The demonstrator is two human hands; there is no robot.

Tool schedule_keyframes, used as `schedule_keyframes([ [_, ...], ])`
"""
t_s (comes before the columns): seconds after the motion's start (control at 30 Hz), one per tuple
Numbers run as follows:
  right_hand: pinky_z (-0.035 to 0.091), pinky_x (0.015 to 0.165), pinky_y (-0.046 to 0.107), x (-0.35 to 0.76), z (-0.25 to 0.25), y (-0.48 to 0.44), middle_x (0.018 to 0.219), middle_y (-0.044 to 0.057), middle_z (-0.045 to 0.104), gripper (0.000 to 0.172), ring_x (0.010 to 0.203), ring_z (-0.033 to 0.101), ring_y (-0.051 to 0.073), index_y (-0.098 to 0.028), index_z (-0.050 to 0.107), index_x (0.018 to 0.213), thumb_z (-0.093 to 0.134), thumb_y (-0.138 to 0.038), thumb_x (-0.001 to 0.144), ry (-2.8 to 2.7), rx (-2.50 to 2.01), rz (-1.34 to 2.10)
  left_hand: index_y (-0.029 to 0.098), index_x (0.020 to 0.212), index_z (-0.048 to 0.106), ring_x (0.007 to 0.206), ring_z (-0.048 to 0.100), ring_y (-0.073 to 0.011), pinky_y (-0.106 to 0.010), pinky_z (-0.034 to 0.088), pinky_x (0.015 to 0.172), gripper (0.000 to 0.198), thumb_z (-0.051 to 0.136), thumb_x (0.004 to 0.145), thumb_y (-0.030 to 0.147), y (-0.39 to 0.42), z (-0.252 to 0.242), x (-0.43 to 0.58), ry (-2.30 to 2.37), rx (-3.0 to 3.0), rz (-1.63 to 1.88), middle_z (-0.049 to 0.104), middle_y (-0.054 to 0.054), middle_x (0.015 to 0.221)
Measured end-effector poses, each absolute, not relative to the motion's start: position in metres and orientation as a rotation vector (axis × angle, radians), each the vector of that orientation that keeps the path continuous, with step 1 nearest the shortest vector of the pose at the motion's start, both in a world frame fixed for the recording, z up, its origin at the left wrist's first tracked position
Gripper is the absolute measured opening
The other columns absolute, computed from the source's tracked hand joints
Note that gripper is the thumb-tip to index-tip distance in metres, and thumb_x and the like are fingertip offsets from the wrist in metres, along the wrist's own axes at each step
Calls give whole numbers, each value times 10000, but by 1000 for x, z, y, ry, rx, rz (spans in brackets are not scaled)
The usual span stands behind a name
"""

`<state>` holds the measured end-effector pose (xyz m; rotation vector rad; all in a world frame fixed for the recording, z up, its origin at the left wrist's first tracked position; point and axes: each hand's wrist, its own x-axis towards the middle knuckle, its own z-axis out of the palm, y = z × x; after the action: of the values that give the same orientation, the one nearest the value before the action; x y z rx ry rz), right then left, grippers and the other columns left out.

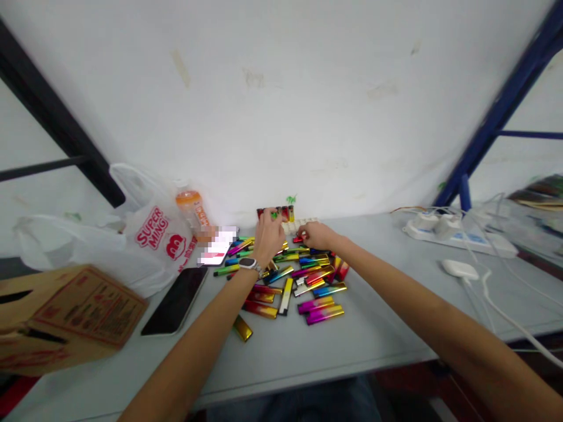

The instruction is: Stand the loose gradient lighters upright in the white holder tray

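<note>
A heap of shiny multicoloured lighters (pixel 303 281) lies in the middle of the grey table (pixel 378 334). Behind it, against the wall, stands a small white tray (pixel 299 224) with a few lighters upright in its left end. My left hand (pixel 268 237), with a watch on the wrist, is closed on a green-topped lighter (pixel 274 215) at the tray's left end. My right hand (pixel 317 235) pinches a red lighter (pixel 299 239) just in front of the tray.
A black phone (pixel 176 300) and a second phone (pixel 216 246) lie left of the heap. A cardboard box (pixel 65 316), a white plastic bag (pixel 149 246) and an orange bottle (pixel 193 214) stand further left. A power strip (pixel 457 234), a white charger (pixel 460 268) and cables are at right.
</note>
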<state>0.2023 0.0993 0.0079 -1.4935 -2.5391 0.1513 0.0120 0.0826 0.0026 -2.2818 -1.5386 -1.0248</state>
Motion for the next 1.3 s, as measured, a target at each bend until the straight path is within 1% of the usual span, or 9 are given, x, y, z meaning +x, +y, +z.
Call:
schedule_keyframes([
  [0.2, 455, 728, 286, 193, 18, 113, 998, 103, 746, 296, 875, 664, 244, -201, 763, 1039, 685, -226, 755, -2714, -1522, 158, 175, 905, 705, 960, 575, -219, -468, 493, 990, 247, 480, 870, 78, 43, -14, -3, -1643, -2225, -1274, 472, -123, 1269],
  [0.43, 448, 877, 354, 193, 12, 101, 955, 109, 658, 193, 959, 586, 231, -164, 643, 942, 566, -336, 899, -2332, -1148, 189, 193, 891, 718, 986, 581, -211, -468, 469, 1046, 239, 493, 898, 109, 28, -13, -11, -1620, -2260, -1482, 517, -97, 1184],
  [0.53, 481, 752, 315, 186, 4, 76, 820, 26, 632, 275, 785, 598, 175, -210, 502, 934, 460, -481, 945, -1891, -948, 673, 193, 873, 722, 983, 594, -211, -466, 478, 1034, 246, 492, 901, 109, 27, -13, -11, -1624, -2232, -1564, 535, -93, 1159],
  [0.67, 486, 641, 274, 172, -3, 40, 719, -58, 575, 407, 622, 569, 128, -256, 416, 942, 543, -630, 843, -1360, -819, 1146, 192, 864, 724, 950, 612, -205, -469, 498, 998, 239, 506, 890, 98, 26, -14, -8, -1595, -2260, -1606, 553, -88, 1142],
  [0.8, 307, 434, 202, 162, -4, 19, 587, -112, 393, 413, 440, 340, 82, -260, 459, 936, 603, -621, 797, -1211, -826, 1368, 189, 866, 718, 1002, 618, -206, -441, 504, 999, 242, 498, 895, 92, 24, -13, -4, -1512, -2326, -1593, 568, -84, 1120],
  [0.87, 213, 407, 211, 160, -5, 15, 544, -106, 325, 410, 424, 250, 76, -234, 489, 830, 581, -634, 817, -1261, -889, 1324, 185, 869, 716, 1011, 623, -203, -428, 506, 1002, 246, 494, 889, 80, 24, -13, -2, -1480, -2350, -1585, 570, -84, 1118],
  [1.0, 251, 450, 246, 159, -9, 17, 517, -68, 331, 476, 472, 304, 94, -222, 421, 625, 544, -628, 840, -1347, -967, 1018, 182, 884, 719, 1001, 631, -194, -413, 515, 990, 242, 499, 891, 82, 22, -13, 0, -1443, -2400, -1567, 566, -82, 1124],
  [1.17, 250, 482, 263, 160, -12, 20, 512, -50, 338, 393, 509, 311, 110, -229, 383, 552, 509, -470, 836, -1359, -1076, 828, 190, 858, 728, 997, 630, -183, -400, 510, 994, 236, 524, 880, 74, 21, -14, 3, -1424, -2441, -1569, 566, -73, 1113],
  [1.3, 258, 484, 267, 160, -10, 15, 499, -54, 315, 424, 497, 309, 115, -235, 392, 569, 486, -522, 867, -1333, -990, 888, 188, 852, 724, 1000, 629, -187, -408, 503, 999, 229, 525, 886, 80, 21, -15, 3, -1417, -2458, -1555, 567, -75, 1103],
])
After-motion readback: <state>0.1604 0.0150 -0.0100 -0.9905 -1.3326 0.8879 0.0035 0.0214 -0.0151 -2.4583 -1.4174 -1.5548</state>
